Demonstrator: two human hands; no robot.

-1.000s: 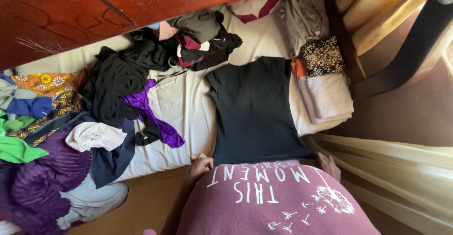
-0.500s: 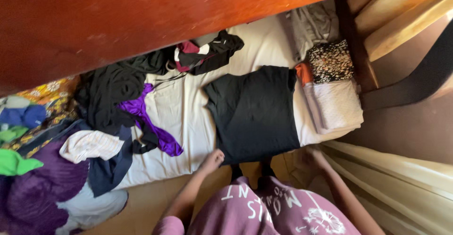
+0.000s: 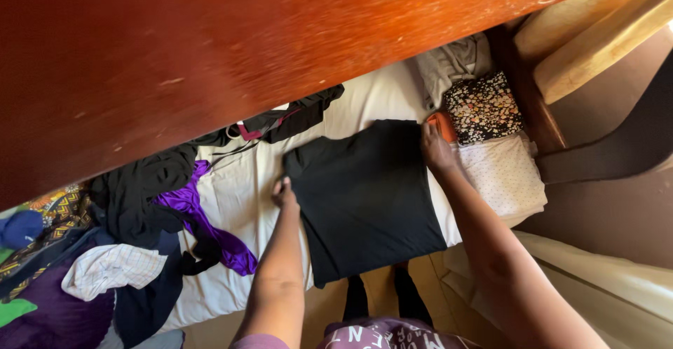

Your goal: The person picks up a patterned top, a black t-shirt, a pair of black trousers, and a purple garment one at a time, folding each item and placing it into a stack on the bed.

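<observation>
A black T-shirt (image 3: pixel 364 195) lies flat on the white bed sheet (image 3: pixel 245 188), its lower hem hanging over the near edge. My left hand (image 3: pixel 284 193) rests at the shirt's left side near the sleeve, fingers curled on the cloth. My right hand (image 3: pixel 436 147) presses on the shirt's far right corner, beside an orange folded item (image 3: pixel 443 126). Both forearms reach out over the shirt.
A folded pile at right holds a black floral piece (image 3: pixel 482 107) and a white dotted cloth (image 3: pixel 505 173). Loose clothes lie at left: a purple garment (image 3: pixel 203 216), black garments (image 3: pixel 140 188), a checked white cloth (image 3: pixel 112 270). A red-brown wooden board (image 3: pixel 245 47) overhangs the top.
Both hands moved from the shirt's near hem up to its far end, one on each side. The camera tilted, so the wooden board covers more of the view.
</observation>
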